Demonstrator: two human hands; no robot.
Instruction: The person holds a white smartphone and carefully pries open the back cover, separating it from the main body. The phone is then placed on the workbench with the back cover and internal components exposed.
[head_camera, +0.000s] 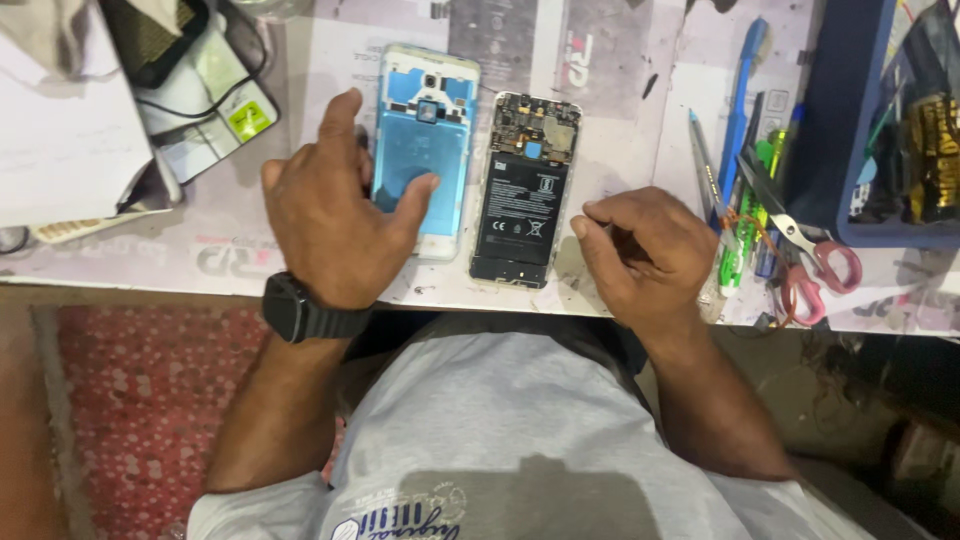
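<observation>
Fingers (420, 190) of left hand (325, 215) rest on blue back cover (425, 105) beside opened phone (525, 190).

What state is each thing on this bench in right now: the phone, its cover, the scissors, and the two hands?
Phone: back off, battery and circuit board exposed, lying flat.
Back cover: removed, inner side up, beside the phone.
Left hand: spread open, fingers resting on the back cover.
Right hand: loosely curled beside the phone; whether it pinches anything cannot be told.
Scissors: lying untouched, blades shut or nearly so.
Tweezers: lying flat, unused.
</observation>
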